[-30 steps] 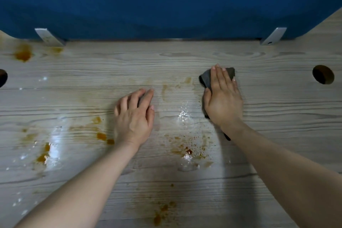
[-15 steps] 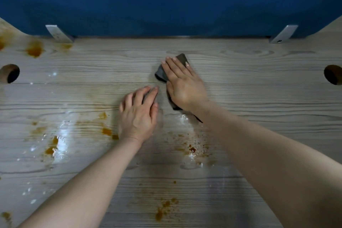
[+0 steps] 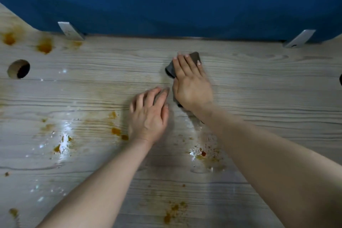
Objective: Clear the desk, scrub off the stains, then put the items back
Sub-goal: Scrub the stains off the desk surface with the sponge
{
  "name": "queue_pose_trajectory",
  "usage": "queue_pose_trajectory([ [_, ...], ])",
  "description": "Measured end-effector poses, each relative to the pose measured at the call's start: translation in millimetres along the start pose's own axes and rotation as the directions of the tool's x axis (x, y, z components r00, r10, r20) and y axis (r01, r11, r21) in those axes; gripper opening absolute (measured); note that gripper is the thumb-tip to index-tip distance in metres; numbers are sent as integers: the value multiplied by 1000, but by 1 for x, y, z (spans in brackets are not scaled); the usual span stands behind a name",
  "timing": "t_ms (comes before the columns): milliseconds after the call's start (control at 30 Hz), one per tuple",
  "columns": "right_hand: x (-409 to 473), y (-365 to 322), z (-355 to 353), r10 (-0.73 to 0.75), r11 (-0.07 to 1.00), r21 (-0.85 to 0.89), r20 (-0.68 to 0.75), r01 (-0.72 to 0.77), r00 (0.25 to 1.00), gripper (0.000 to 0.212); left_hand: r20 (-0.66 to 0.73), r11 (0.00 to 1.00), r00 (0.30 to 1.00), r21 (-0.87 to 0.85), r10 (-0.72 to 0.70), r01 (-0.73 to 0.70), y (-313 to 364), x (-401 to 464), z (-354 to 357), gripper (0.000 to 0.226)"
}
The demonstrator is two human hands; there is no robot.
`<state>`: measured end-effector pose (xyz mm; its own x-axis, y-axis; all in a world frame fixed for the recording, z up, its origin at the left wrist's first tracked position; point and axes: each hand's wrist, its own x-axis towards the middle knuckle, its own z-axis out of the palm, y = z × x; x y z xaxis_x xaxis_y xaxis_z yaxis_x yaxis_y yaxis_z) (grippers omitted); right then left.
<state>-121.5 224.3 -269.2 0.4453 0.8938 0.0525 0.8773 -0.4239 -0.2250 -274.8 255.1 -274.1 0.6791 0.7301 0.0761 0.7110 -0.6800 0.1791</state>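
A pale wood-grain desk (image 3: 259,83) carries orange-brown stains: blotches at the far left (image 3: 44,46), spots left of my left hand (image 3: 116,131), specks near the middle (image 3: 201,153) and a patch near the front edge (image 3: 172,213). Wet shiny streaks (image 3: 64,135) lie on the left half. My right hand (image 3: 190,83) presses flat on a dark grey cloth (image 3: 171,69), which shows past the fingertips and thumb side. My left hand (image 3: 149,114) rests flat on the desk just beside it, fingers straight, holding nothing.
A blue partition (image 3: 166,2) stands along the desk's back edge, held by two metal brackets (image 3: 70,30) (image 3: 299,40). A round cable hole (image 3: 18,69) is at the far left; another shows at the right edge (image 3: 340,79).
My right hand has slid the cloth leftward across the desk, from right of centre to just beyond my left hand. My left hand has stayed flat in place.
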Motion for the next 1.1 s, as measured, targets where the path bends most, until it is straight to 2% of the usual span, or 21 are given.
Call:
queue_pose_trajectory([
  [200,-13,15,-9,-118,993,13,56,118,991,56,2,1000,1000,-15,6,-6,1,-2,0,45],
  [367,-41,44,-14,-3,1000,6,-49,3,999,55,-13,1000,1000,-26,-6,5,1,-1,1,47],
  [467,-34,28,-9,77,997,-17,-77,-78,994,57,-12,999,1000,-33,-11,10,0,0,1,47],
  [533,-24,6,-5,77,997,-6,-52,-77,996,58,-8,1000,1000,-27,-13,13,1,-1,0,47],
  [633,-6,-17,-1,-27,1000,2,62,27,998,58,-25,1000,1000,-26,-13,12,2,-1,1,48],
  [833,-6,-11,-3,-63,998,26,102,61,993,59,-31,1000,1000,-22,-7,6,1,-1,0,48],
  [1100,-64,49,-23,146,989,-9,95,-146,985,60,-23,999,998,14,51,-51,13,-9,-3,43],
])
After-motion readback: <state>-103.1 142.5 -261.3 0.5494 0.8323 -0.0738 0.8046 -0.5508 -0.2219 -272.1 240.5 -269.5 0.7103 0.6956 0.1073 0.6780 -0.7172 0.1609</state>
